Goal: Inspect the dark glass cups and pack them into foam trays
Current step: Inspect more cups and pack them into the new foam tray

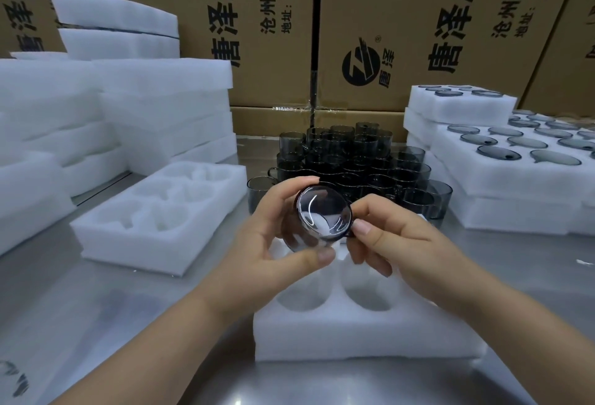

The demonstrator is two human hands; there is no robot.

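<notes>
Nearest on the steel table (161, 324) lies a white foam tray (354, 340). The two round pockets on its near side are empty; the pockets further back are hidden behind the hands, so I cannot tell whether anything sits in them. Just above that tray both hands are clamped on one dark glass cup (322, 214). The left hand (273, 237) wraps it, fingers over the top and thumb underneath. The right hand (396, 243) pinches its right edge between thumb and forefinger. A round end of the cup faces the camera and catches the light; whether it is the base or the mouth is unclear. This reads as the inspection step, with the cup not yet set into foam.

To the left a second tray (112, 237) also lies unfilled. Behind the hands stands a dense cluster of loose cups (351, 159), so a lot of inspecting and packing appears to be left. On the right, the stacked trays (515, 172) already have dark rims showing in their pockets, so that share looks done.

Piles of foam (161, 98) rise at the left, and printed cardboard boxes (418, 18) wall off the back. Nothing blocks the way down to the near tray, though the loose cups stand close behind it and a careless reach could knock them
</notes>
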